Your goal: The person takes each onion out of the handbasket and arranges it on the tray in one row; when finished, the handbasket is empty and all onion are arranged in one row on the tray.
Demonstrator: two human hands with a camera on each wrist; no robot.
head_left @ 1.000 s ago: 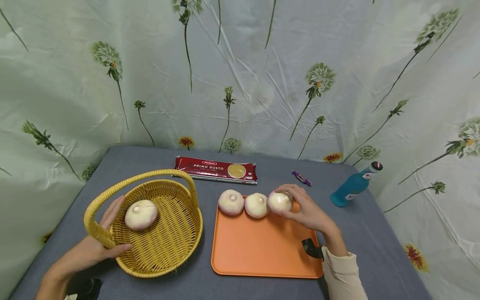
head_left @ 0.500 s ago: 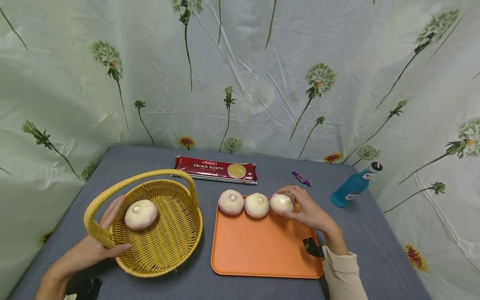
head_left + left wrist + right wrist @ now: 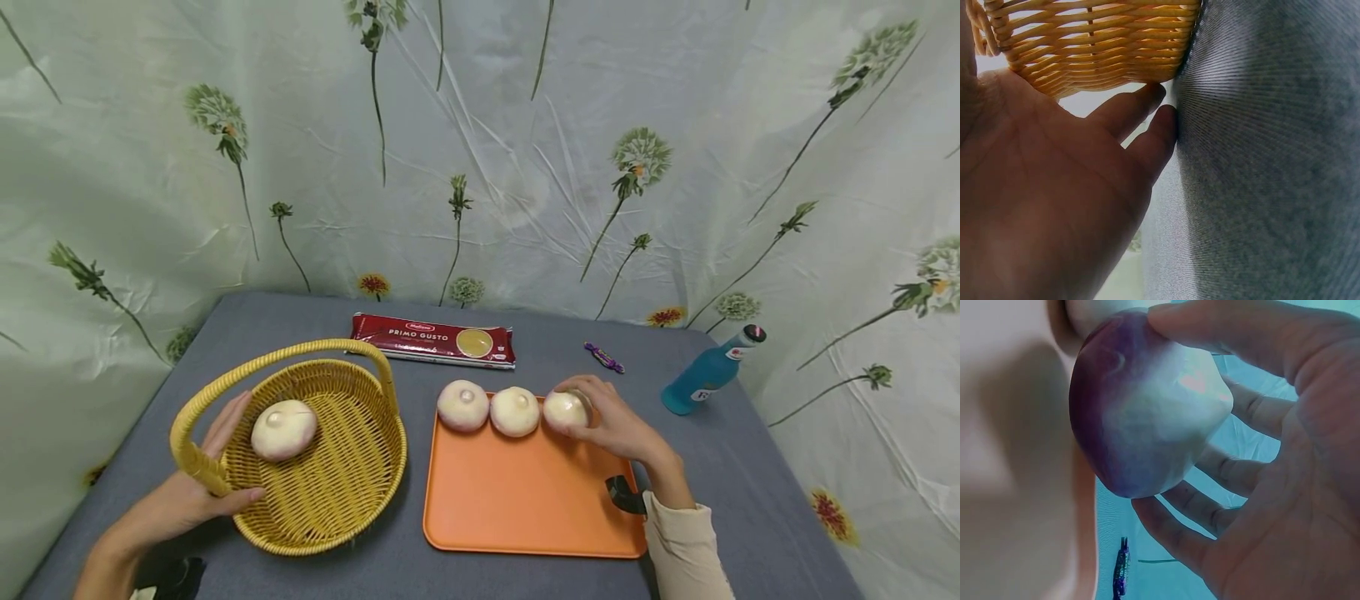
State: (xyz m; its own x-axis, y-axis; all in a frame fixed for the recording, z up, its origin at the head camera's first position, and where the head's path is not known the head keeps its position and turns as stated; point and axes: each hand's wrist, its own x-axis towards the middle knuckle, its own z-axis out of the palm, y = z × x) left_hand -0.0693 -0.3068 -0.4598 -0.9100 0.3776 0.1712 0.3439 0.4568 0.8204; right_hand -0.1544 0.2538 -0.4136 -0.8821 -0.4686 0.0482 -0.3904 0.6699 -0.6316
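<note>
My right hand (image 3: 617, 427) grips a white-and-purple turnip (image 3: 566, 410) at the back right of the orange tray (image 3: 525, 504). In the right wrist view the thumb lies on one side of this turnip (image 3: 1147, 419) and the fingertips on the other. Left of it in a row are a middle turnip (image 3: 514, 412) and a left turnip (image 3: 463, 406). One more turnip (image 3: 283, 430) lies inside the yellow wicker basket (image 3: 345, 475). My left hand (image 3: 180, 498) holds the basket's left side, thumb over the rim, fingers outside. Its fingers (image 3: 1154, 134) reach down beside the woven wall in the left wrist view.
Behind the basket and tray lies a red pasta packet (image 3: 432, 340). A small purple wrapped candy (image 3: 603, 357) is behind the tray's right end. To the right stands a blue bottle (image 3: 711, 371). A grey cloth (image 3: 382, 575) covers the table; a flowered curtain hangs behind.
The gripped turnip has shifted slightly right and toward the tray with my right hand, opening a small gap from the middle turnip. My left hand and the basket have stayed put.
</note>
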